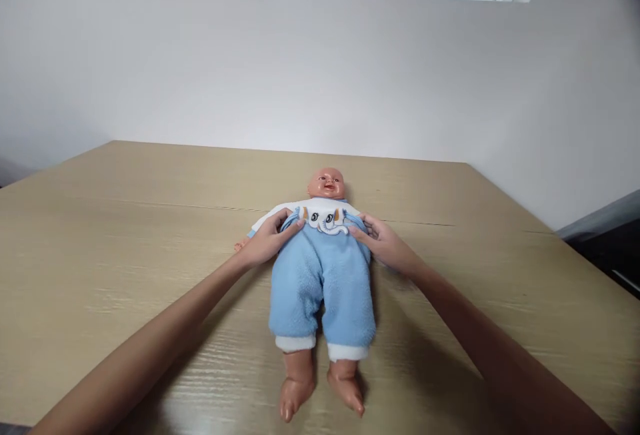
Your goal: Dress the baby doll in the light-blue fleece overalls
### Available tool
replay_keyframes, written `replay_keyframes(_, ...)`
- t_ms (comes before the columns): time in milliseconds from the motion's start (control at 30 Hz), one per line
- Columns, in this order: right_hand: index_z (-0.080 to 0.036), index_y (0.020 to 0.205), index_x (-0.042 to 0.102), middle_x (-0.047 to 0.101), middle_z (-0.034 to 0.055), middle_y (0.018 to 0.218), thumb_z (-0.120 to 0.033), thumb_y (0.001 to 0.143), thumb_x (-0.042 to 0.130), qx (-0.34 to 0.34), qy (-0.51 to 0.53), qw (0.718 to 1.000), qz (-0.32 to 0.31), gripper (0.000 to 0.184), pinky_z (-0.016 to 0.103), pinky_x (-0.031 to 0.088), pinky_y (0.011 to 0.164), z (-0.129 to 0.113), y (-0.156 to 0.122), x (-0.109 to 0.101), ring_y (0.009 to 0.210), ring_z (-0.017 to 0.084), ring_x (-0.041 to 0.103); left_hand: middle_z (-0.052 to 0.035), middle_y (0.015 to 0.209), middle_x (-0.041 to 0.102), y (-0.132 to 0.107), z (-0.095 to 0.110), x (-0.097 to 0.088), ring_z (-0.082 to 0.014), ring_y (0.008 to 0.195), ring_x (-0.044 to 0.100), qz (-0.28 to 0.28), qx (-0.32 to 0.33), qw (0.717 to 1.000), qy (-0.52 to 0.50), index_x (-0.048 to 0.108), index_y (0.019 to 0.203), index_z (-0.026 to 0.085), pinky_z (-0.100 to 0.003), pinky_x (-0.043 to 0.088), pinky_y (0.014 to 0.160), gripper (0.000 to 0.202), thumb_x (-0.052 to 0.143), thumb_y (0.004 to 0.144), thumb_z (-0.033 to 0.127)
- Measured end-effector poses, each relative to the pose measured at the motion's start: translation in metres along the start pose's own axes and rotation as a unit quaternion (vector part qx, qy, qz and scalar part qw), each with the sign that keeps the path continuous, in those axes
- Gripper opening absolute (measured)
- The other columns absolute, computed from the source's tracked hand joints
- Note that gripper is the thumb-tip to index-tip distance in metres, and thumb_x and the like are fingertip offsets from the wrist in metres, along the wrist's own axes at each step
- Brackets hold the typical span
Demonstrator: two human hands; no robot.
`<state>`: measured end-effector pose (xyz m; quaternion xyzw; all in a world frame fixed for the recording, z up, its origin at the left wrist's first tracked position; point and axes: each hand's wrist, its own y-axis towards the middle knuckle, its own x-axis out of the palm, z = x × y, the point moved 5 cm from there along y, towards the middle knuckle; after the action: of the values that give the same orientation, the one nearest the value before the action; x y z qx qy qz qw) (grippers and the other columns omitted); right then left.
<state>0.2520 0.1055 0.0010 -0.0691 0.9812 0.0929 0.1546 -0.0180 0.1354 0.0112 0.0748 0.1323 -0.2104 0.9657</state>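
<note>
A baby doll lies on its back with its head away from me and its bare feet towards me. It wears a white top and light blue trousers with white cuffs. An elephant face with a curled trunk shows at the chest, just above the blue cloth. My left hand is closed on the trousers' upper edge at the doll's left side as I see it, thumb on top. Opposite it, my right hand pinches the same edge, where the cloth is bunched. The doll's arm on the right is hidden.
The doll rests on a wide wooden table with thin seams. A white partition rises behind the table and along the right. Beyond the table's right edge is a dark object.
</note>
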Motion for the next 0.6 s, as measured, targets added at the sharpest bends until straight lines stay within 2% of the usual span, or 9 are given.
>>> replay_keyframes(67,-0.023,0.102,0.077,0.074,0.0010,0.093,-0.067,0.089,0.078,0.027,0.008,0.999,0.014,0.046,0.041,0.059,0.098,0.017,0.000,-0.001,0.091,0.024,0.068,-0.0005,0.095,0.058,0.003,-0.010,0.004,-0.0194,0.091,0.053,-0.007,-0.013,1.000,0.026,0.063,0.103,0.018,-0.031,0.042,0.082,0.049,0.064,0.099,0.066)
replay_keyframes(133,-0.023,0.101,0.080,0.078,0.0033,0.100,-0.070,0.086,0.078,0.063,0.027,0.997,0.031,0.050,0.048,0.055,0.109,0.032,-0.009,0.001,0.103,0.028,0.071,-0.0013,0.098,0.060,0.001,-0.021,0.008,-0.0210,0.095,0.055,-0.007,-0.022,0.999,0.030,0.063,0.102,0.018,-0.032,0.043,0.087,0.049,0.063,0.099,0.067)
replay_keyframes(200,-0.024,0.101,0.082,0.081,0.0057,0.108,-0.069,0.083,0.081,0.103,0.095,0.989,0.037,0.049,0.053,0.051,0.116,0.039,-0.021,0.008,0.113,0.032,0.072,-0.0020,0.100,0.061,-0.002,-0.030,0.013,-0.0223,0.097,0.056,-0.005,-0.025,0.999,0.023,0.063,0.101,0.018,-0.033,0.044,0.089,0.051,0.059,0.100,0.069)
replay_keyframes(333,-0.020,0.106,0.081,0.083,0.0103,0.108,-0.059,0.086,0.078,0.160,0.261,0.951,0.036,0.043,0.051,0.059,0.105,0.035,-0.038,0.021,0.111,0.034,0.076,-0.0014,0.094,0.059,-0.005,-0.041,0.013,-0.0218,0.093,0.054,-0.007,-0.013,1.000,0.006,0.059,0.094,0.019,-0.034,0.045,0.088,0.055,0.050,0.102,0.073)
replay_keyframes(433,-0.017,0.113,0.078,0.083,0.0108,0.110,-0.046,0.085,0.077,0.170,0.336,0.925,0.041,0.041,0.048,0.060,0.101,0.032,-0.040,0.022,0.116,0.035,0.075,-0.0020,0.095,0.060,-0.005,-0.045,0.005,-0.0226,0.095,0.053,-0.032,-0.021,0.999,-0.012,0.060,0.094,0.020,-0.034,0.046,0.090,0.049,0.055,0.101,0.068)
replay_keyframes(533,-0.020,0.119,0.076,0.083,0.0099,0.115,-0.050,0.082,0.077,0.188,0.356,0.915,0.036,0.048,0.049,0.062,0.099,0.036,-0.040,0.023,0.117,0.036,0.075,-0.0028,0.097,0.060,-0.008,-0.049,-0.002,-0.0230,0.097,0.054,-0.058,-0.045,0.996,-0.049,0.062,0.095,0.021,-0.034,0.046,0.091,0.040,0.066,0.095,0.061)
replay_keyframes(600,-0.023,0.123,0.074,0.082,0.0087,0.119,-0.054,0.082,0.079,0.195,0.348,0.915,0.067,0.051,0.051,0.064,0.099,0.041,-0.040,0.022,0.117,0.036,0.075,-0.0023,0.094,0.059,-0.010,-0.052,-0.002,-0.0218,0.092,0.054,-0.049,-0.073,0.989,-0.118,0.060,0.098,0.022,-0.034,0.046,0.088,0.040,0.069,0.092,0.060)
